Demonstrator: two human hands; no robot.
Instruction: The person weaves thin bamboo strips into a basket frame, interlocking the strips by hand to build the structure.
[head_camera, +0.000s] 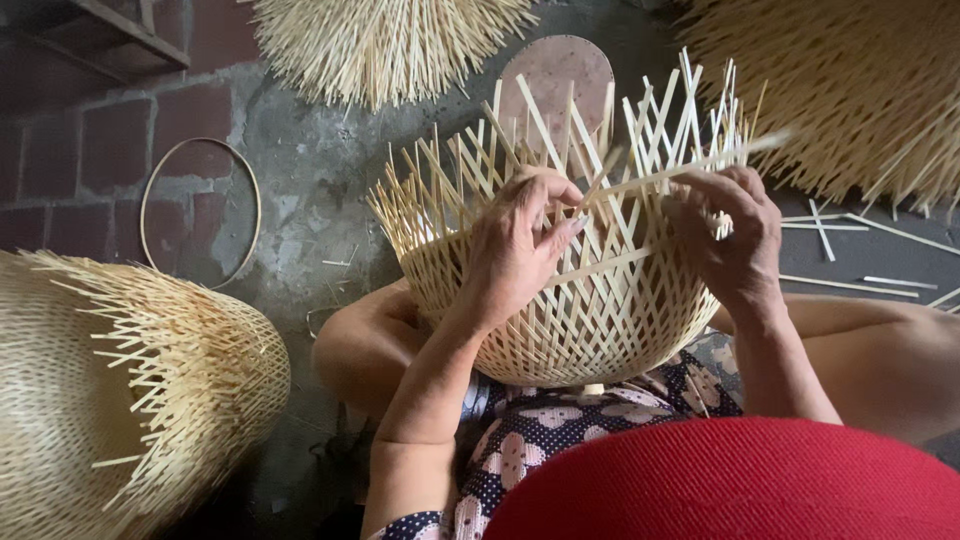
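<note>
1. Two bare hands work on a half-woven basket (560, 320) of pale bamboo strips, which sits on the person's lap at the middle of the scene, its loose strip ends sticking up and fanning away from the body.
2. Left hand (515, 250) lies flat against the near wall of the basket, its fingers (560, 232) curled narrow around a strip near the rim.
3. Right hand (735, 235) is at the right side of the rim, fingers pinched closed on a long thin strip (680, 168) that runs slanting up and out to the right past the basket's edge.
4. Below the basket show a patterned dark cloth with pale flowers (530, 440) and, nearest of all, a red woven brim (740, 485).
5. At near left stands another unfinished basket (110, 390), its bristling ends pointing right.
6. Two more bristling baskets lie at the far side, one at far middle (385, 40) and one at far right (860, 90).
7. On the concrete floor (300, 170) at far left lies a thin round hoop (200, 212), partly over a patch of red bricks (100, 150).
8. Several loose strips (850, 285) lie scattered on the floor to the right, well apart from the hands.
9. Just beyond the basket sits a rounded brown board (560, 75), partly hidden by the upright strip ends.
</note>
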